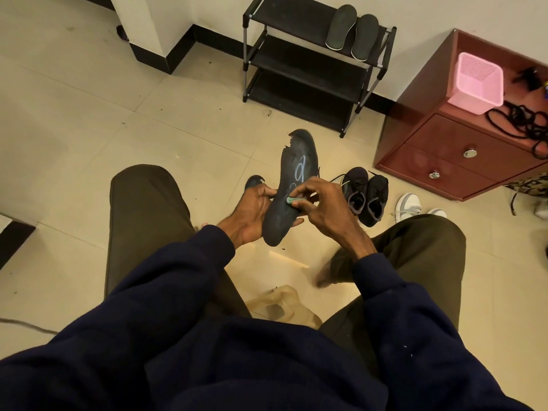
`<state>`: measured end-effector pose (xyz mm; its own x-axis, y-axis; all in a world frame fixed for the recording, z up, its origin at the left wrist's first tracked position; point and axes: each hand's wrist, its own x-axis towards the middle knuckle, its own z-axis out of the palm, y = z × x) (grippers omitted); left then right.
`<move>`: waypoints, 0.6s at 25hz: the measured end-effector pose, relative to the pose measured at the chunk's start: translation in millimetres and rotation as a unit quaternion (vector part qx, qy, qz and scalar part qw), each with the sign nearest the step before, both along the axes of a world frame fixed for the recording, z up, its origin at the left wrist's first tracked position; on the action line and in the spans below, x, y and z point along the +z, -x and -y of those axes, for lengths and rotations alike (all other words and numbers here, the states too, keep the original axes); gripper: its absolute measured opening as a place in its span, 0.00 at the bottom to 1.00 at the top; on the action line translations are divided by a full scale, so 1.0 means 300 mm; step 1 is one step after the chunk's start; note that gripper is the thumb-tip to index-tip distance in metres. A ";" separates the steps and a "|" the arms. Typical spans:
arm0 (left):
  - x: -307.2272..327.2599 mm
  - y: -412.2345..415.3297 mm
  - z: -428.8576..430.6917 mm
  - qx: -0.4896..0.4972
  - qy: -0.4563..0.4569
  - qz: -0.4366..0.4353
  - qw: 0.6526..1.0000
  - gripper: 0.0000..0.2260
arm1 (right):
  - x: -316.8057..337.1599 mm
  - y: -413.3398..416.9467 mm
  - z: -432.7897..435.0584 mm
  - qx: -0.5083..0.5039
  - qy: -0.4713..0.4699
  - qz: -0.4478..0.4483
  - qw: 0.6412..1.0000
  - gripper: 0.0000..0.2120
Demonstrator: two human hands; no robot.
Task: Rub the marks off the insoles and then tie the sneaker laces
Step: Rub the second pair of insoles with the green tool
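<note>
My left hand (252, 212) grips a dark insole (292, 179) by its middle, toe end pointing away, with a torn edge at the toe. Pale blue looped marks show on its upper half. My right hand (320, 207) pinches a small green eraser (293, 200) against the insole's middle, below the marks. A second dark insole (253, 182) peeks out behind my left hand. A pair of dark sneakers (366, 197) with loose laces stands on the floor to the right.
A black shoe rack (308, 69) with two grey insoles (353, 32) stands by the wall. A red cabinet (462, 149) at right carries a pink basket (476, 83) and black cords. White sneakers (410, 206) sit beside the dark pair. A plastic bag (281, 307) lies between my legs.
</note>
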<state>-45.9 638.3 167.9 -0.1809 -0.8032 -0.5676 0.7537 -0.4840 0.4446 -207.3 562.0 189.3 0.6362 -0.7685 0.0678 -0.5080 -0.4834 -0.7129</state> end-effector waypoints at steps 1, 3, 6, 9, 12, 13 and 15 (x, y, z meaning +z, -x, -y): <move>0.002 -0.001 -0.002 -0.006 0.009 -0.003 1.000 0.22 | 0.001 -0.001 -0.003 0.022 -0.022 -0.008 0.999 0.06; -0.009 -0.006 -0.001 -0.014 0.019 0.011 1.000 0.23 | 0.002 -0.006 -0.013 0.071 -0.067 -0.029 0.995 0.08; -0.026 0.004 0.002 -0.024 -0.005 0.033 0.999 0.27 | -0.015 -0.020 -0.019 0.107 0.011 -0.062 0.992 0.06; -0.025 0.016 -0.006 -0.039 -0.015 0.051 0.998 0.24 | -0.035 -0.014 0.007 0.003 0.111 -0.054 0.992 0.03; -0.024 0.014 -0.009 -0.032 -0.025 0.058 0.997 0.24 | -0.048 -0.013 0.000 -0.072 0.117 -0.031 0.990 0.04; -0.026 0.015 -0.006 -0.023 -0.032 0.062 0.997 0.23 | -0.048 -0.023 -0.020 -0.057 0.092 -0.025 0.994 0.05; -0.020 0.018 -0.007 -0.003 -0.044 0.060 0.997 0.22 | -0.045 -0.051 -0.068 0.005 0.034 -0.017 0.999 0.04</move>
<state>-51.5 640.4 161.9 -0.1114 -0.7490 -0.6531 0.6947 -0.5287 0.4877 -192.0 582.4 175.8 0.6464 -0.7568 0.0970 -0.5269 -0.5347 -0.6606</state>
